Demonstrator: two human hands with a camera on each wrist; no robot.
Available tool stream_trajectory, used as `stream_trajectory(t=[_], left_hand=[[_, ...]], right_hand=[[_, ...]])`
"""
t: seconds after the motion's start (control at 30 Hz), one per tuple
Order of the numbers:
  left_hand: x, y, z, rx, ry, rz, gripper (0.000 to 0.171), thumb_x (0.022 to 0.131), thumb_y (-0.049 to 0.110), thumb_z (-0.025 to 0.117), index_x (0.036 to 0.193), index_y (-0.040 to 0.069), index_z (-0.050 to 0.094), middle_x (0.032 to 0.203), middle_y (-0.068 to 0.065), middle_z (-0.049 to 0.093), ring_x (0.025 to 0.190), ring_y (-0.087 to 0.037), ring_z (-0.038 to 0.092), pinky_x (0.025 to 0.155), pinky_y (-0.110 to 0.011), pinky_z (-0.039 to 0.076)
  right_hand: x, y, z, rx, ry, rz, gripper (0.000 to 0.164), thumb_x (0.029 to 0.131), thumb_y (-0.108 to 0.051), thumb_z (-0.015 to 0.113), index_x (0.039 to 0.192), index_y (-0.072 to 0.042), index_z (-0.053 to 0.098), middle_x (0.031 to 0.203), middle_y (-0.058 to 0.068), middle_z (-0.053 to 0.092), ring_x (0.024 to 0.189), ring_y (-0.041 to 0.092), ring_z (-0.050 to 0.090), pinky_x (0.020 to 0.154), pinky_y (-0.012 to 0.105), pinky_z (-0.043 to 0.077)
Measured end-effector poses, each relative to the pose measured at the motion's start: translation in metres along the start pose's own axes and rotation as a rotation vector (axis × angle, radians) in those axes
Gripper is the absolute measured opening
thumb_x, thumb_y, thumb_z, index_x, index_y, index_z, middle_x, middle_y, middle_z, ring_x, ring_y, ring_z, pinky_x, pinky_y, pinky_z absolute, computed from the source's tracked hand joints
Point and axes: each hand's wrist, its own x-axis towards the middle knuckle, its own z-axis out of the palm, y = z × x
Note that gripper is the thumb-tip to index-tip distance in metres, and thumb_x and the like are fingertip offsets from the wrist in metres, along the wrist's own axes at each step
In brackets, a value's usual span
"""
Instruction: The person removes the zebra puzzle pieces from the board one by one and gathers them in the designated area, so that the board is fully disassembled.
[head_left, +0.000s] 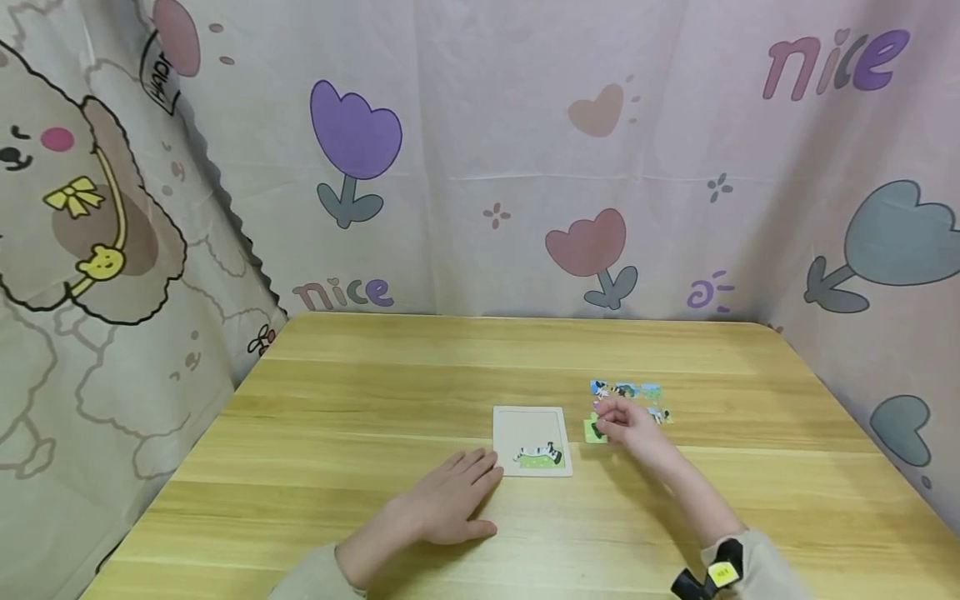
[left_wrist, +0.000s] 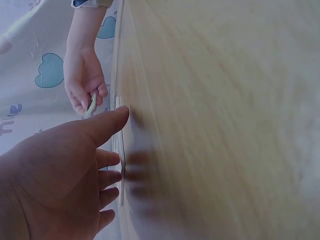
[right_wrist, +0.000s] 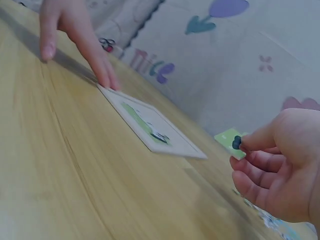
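A square white puzzle board (head_left: 528, 427) lies on the table, with puzzle pieces (head_left: 538, 457) showing a black-and-white animal on green set in its lower right part. My left hand (head_left: 456, 498) has its fingers stretched out, fingertips at the board's lower left edge; the left wrist view shows them over that edge. To the right of the board, my right hand (head_left: 633, 429) pinches a green puzzle piece (right_wrist: 226, 138) with a dark patch between thumb and fingers. That piece is held above the tabletop in the right wrist view, partly hidden by the fingertips.
Several loose puzzle pieces (head_left: 651, 391) in blue and green lie beyond and beside my right hand, partly covered by it. The wooden table (head_left: 360, 400) ends at a printed curtain (head_left: 465, 167) behind and at the sides. A black strap device (head_left: 708, 573) sits on my right wrist.
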Motion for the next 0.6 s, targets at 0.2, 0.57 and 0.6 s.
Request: stream_trajectory(t=[0.2,0.57,0.6], left_hand=[[0.0,0.0,-0.001,0.017,-0.005,0.008,0.072,0.09,0.054,0.048,0.144,0.009,0.033,0.151,-0.009,0.024,0.139,-0.023,0.019,0.112,-0.039,0.019],[0.0,0.004,-0.004,-0.017,-0.023,-0.002,0.075,0.089,0.054,0.05,0.143,0.005,0.034,0.151,-0.012,0.024,0.138,-0.024,0.021,0.111,-0.038,0.021],[0.0,0.005,-0.004,-0.017,-0.022,-0.003,0.075,0.089,0.054,0.05,0.143,0.005,0.034,0.151,-0.012,0.024,0.138,-0.024,0.021,0.111,-0.038,0.021]], right_hand=[[-0.009,0.006,-0.016,-0.126,0.044,0.034,0.022,0.088,0.0,0.057,0.106,0.011,0.052,0.08,0.007,0.057,0.062,0.014,0.051,0.051,0.024,0.048],[-0.01,0.019,-0.011,-0.382,0.157,0.029,0.005,0.081,-0.001,0.065,0.084,0.001,0.062,0.068,0.002,0.059,0.054,0.014,0.053,0.047,0.024,0.047],[-0.009,0.02,-0.01,-0.415,0.171,0.016,0.004,0.08,-0.002,0.066,0.082,0.0,0.063,0.068,0.002,0.06,0.056,0.013,0.053,0.049,0.025,0.047]])
